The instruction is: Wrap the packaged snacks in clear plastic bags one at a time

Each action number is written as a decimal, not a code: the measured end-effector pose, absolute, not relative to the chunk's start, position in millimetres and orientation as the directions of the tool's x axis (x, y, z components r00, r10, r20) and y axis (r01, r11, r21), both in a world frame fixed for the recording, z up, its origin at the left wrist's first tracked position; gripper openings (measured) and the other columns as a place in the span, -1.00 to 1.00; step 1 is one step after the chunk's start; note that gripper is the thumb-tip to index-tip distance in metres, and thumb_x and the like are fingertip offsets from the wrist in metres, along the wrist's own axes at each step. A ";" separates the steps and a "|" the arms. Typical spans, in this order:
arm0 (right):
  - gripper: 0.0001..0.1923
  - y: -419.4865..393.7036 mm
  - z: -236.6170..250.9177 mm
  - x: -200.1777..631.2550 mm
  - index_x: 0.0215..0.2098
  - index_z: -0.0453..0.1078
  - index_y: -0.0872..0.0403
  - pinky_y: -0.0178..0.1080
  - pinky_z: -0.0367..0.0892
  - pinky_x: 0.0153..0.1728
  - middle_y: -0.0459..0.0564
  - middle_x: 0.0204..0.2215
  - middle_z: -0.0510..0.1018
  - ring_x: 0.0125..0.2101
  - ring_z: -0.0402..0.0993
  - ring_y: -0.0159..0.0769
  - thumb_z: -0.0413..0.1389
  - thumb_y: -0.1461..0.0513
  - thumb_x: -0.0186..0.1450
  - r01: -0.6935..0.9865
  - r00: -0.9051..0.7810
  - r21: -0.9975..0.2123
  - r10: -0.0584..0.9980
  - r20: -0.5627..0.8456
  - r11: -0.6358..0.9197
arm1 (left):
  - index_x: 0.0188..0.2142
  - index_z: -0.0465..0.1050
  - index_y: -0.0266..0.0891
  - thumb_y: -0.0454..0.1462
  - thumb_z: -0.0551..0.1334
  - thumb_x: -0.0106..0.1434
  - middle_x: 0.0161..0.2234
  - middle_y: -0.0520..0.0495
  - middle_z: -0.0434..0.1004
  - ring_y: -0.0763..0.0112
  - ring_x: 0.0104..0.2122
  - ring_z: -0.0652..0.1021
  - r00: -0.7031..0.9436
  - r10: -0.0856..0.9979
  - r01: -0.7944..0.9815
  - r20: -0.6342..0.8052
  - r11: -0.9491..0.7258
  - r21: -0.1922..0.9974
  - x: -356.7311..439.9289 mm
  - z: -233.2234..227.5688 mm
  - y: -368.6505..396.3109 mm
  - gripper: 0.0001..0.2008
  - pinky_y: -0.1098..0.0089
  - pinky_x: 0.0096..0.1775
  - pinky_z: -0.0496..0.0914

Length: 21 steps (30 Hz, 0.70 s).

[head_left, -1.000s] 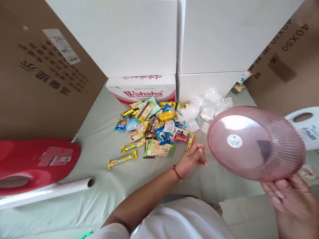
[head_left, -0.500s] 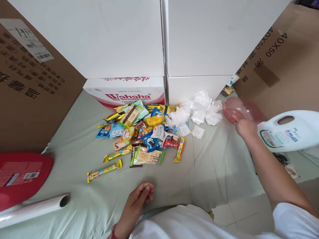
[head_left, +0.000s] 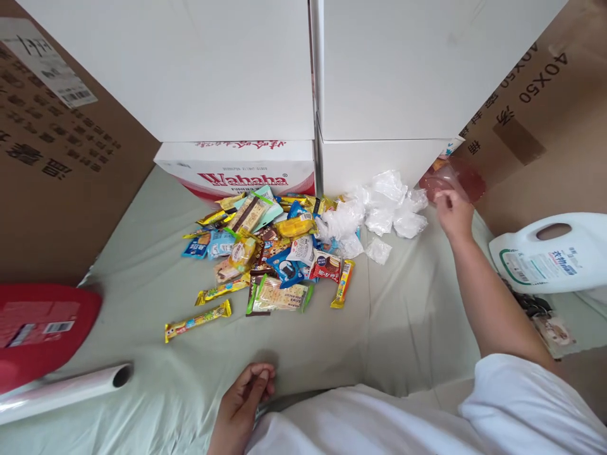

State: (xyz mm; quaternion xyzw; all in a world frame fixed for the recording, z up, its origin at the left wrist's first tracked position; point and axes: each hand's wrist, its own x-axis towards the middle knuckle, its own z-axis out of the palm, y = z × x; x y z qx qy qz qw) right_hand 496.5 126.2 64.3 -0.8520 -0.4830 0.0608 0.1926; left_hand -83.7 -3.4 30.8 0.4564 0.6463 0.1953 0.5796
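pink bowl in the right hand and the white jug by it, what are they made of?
Pink bowl: likely translucent plastic with a glossy finish, since the boxes show through its tinted wall; motion blur leaves glass possible. The right hand holds it at its rim. White jug: opaque moulded plastic with a dull sheen, judging by the moulded-in handle and the printed label.

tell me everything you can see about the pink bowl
The pink bowl looks like translucent plastic, tinted rose, blurred here. It sits tilted at the far right of the sheet, against the white box and the brown carton. The right hand grips its near rim. Crumpled clear wrappers lie just to its left.
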 end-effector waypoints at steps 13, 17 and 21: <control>-0.59 2.9 37.7 260.8 -0.47 0.37 0.04 -0.32 0.06 -0.55 -0.21 -0.63 0.26 -0.59 0.10 -0.43 0.28 -0.09 0.19 0.209 0.540 -0.942 0.834 -0.113 -0.263 | -0.22 0.53 -0.17 -0.07 0.27 0.31 -0.30 -0.05 0.50 0.39 -0.36 0.51 0.324 0.939 0.200 -0.116 0.051 0.978 -38.0 32.6 13.5 -0.77 0.40 -0.29 0.44; -0.52 -10.1 34.4 177.0 -0.54 0.28 0.04 -0.33 0.06 -0.52 -0.22 -0.64 0.20 -0.57 0.06 -0.45 0.28 -0.10 0.21 0.145 0.318 -0.958 0.928 -0.192 -0.248 | -0.15 0.54 -0.17 -0.15 0.38 0.19 -0.17 -0.11 0.51 0.36 -0.28 0.53 0.381 0.925 0.122 0.005 -0.056 0.991 -6.8 26.7 23.5 -0.74 0.40 -0.31 0.44; -0.54 -6.0 41.9 157.4 -0.48 0.35 0.03 -0.33 0.13 -0.52 -0.19 -0.60 0.28 -0.57 0.14 -0.42 0.26 -0.15 0.23 -0.107 0.158 -0.959 0.948 -0.276 -0.261 | -0.33 0.52 -0.20 -0.12 0.32 0.25 -0.45 0.01 0.47 0.41 -0.44 0.49 0.348 0.932 0.025 -0.105 0.102 0.994 -6.4 19.5 32.1 -0.81 0.39 -0.35 0.38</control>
